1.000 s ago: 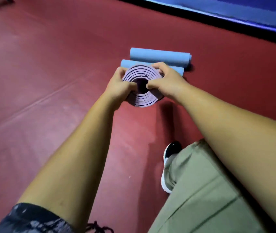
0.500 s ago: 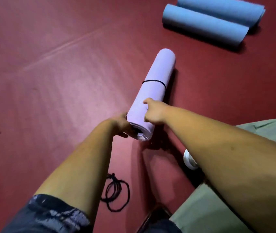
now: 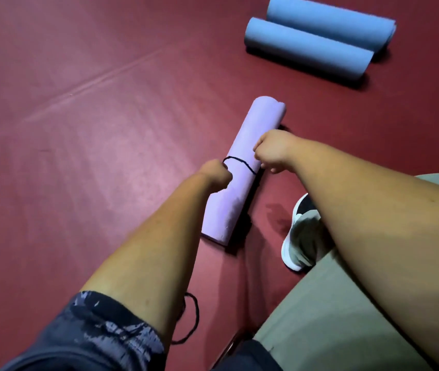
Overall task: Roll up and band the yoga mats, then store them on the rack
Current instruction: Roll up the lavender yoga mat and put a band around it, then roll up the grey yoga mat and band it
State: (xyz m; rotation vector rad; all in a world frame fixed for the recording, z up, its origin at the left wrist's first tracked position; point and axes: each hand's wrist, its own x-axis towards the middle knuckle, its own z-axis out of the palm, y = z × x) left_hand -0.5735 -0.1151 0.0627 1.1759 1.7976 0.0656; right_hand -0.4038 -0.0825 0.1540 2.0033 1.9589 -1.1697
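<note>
On a dark red gym floor [image 3: 92,129], a person crouches over a rolled purple yoga mat [image 3: 233,199] that lies lengthwise away from them, a black band [image 3: 242,163] stretched across its middle. Both hands are closed on that band: the left hand [image 3: 217,175] pinches it at the roll's left edge with fingers curled tight, while the right hand [image 3: 272,148], balled into a fist at the right edge, appears to grip the other side, though its fingertips are hidden. Two blue rolled mats [image 3: 306,48] lie side by side, touching, well apart at the far right, with no band visible on either. Spare black bands [image 3: 195,317] lie loose on the floor by the left arm, and a white-soled shoe [image 3: 298,236] rests beside the roll. No rack is in view. Foam of this kind is likely light, soft and springy, prone to uncoil, so the roll is best taken around its middle, over the band, rather than by the layered ends.
</note>
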